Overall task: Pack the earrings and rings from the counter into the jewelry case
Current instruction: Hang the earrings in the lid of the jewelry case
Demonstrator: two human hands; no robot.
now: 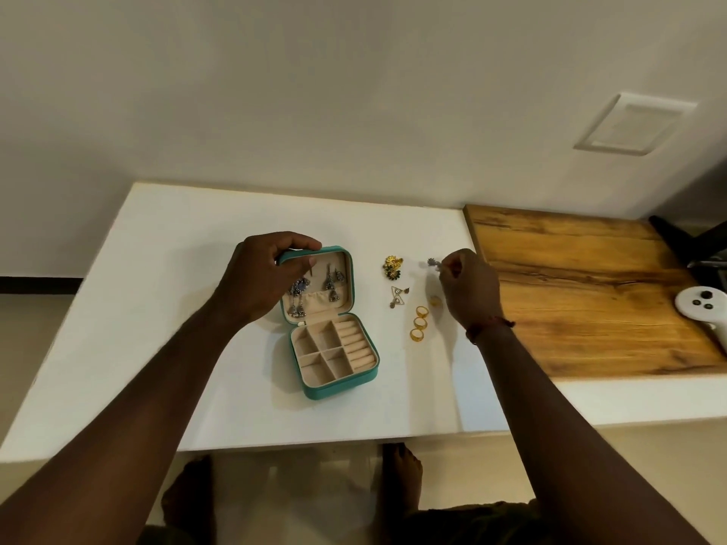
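Jewelry case (pixel 339 385): small, square with rounded corners, teal grained skin outside, soft beige velvet inside. Lies open near the middle of a smooth white counter (pixel 165 316), lid (pixel 350 277) tilted up at the far side. Base divided into four box compartments on the left and a bank of padded ring rolls on the right. Inside the lid, several dark silver bell-shaped drop earrings (pixel 332 284) hanging above a gathered fabric pocket.

Left hand (pixel 263 281) at the lid's far left corner, fingers curled over the teal rim, thumb against the lining, gripping it. Right hand (pixel 470 289) to the right of the case, fingertips pinched on a small silver earring (pixel 432 263) with a flower-like head, remaining fingers tucked in.

Loose on the counter between case and right hand: a cluster of gold flower earrings (pixel 392 266) with dark green stones, thin gold triangle earrings (pixel 398 296), three broad gold rings (pixel 420 323) in a slanting row, and a paler, blurred ring-like piece (pixel 434 302) just beside the hand. Further right, a glossy wood-grain slab (pixel 570 300) against the counter, a white plastic controller (pixel 700 304) at its right edge.
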